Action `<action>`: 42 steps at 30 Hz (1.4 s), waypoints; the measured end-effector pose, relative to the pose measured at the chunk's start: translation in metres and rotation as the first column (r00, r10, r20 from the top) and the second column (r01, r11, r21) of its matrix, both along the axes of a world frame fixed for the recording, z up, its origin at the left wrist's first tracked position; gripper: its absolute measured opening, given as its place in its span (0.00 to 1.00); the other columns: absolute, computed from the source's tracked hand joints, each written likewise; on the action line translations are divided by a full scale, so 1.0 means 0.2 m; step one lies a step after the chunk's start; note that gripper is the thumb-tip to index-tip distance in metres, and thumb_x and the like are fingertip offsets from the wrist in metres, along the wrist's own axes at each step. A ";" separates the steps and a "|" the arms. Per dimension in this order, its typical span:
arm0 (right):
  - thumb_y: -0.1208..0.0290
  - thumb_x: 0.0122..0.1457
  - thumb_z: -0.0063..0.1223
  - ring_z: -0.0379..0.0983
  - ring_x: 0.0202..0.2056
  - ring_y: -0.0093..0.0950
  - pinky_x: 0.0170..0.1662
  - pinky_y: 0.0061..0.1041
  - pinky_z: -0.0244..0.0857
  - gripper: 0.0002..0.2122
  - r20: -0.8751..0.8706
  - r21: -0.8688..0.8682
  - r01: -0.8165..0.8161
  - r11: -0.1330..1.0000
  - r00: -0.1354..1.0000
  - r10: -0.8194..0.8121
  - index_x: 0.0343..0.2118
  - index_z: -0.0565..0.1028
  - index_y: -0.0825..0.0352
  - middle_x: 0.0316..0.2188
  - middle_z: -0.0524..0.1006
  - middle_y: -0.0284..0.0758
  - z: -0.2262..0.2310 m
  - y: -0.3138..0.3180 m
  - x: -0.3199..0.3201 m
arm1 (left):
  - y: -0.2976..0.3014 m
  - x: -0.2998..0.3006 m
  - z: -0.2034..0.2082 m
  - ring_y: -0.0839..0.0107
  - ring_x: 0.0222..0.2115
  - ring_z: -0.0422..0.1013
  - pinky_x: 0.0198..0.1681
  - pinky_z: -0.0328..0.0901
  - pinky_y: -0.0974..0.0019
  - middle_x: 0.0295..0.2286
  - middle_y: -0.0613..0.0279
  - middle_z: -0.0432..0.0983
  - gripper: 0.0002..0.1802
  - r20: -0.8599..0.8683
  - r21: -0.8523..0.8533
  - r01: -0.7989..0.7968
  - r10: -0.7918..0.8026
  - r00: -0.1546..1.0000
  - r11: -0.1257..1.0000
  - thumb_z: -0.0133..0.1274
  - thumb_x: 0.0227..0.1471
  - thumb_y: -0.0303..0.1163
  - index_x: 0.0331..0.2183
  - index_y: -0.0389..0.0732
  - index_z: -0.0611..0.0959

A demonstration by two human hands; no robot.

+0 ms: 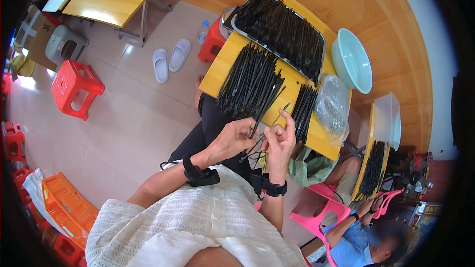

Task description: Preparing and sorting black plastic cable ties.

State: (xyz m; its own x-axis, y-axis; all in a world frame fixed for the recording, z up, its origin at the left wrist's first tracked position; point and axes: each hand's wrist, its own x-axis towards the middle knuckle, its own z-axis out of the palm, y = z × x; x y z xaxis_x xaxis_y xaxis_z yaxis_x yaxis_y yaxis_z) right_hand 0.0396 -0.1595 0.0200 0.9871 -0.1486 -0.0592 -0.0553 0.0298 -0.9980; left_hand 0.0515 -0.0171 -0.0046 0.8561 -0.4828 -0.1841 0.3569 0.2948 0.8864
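My left hand (230, 141) is closed on a thin black stick (255, 127) that slants up toward the table. Beside it, my right hand (280, 141) pinches another slim dark stick (282, 113) with a lighter tip, its index finger raised. Below the hands, dark loops and stick ends (252, 156) show; which hand holds them is unclear. On the yellow table (288, 83) just ahead lies a large pile of similar black sticks (250, 81), with a smaller bundle (304, 111) to its right. Behind them, a metal tray (324, 54) is heaped with more.
A clear plastic bag (332, 101) lies at the table's right, near a pale blue basin (352, 60). A green sack (312, 168) hangs below. Another person (354, 244) works at a second table at lower right. Red stools (76, 89) and white slippers (170, 60) are on the left floor.
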 end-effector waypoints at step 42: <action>0.61 0.51 0.52 0.69 0.31 0.46 0.31 0.41 0.62 0.19 0.186 -0.934 0.272 0.231 0.923 -0.338 0.42 0.69 0.69 0.31 0.67 0.45 0.00 -0.44 0.02 | -0.74 0.46 -0.23 0.70 0.26 0.66 0.27 0.61 0.65 0.25 0.55 0.69 0.22 0.160 0.523 -0.045 -0.046 0.986 0.851 0.56 0.44 0.37 0.31 0.26 0.71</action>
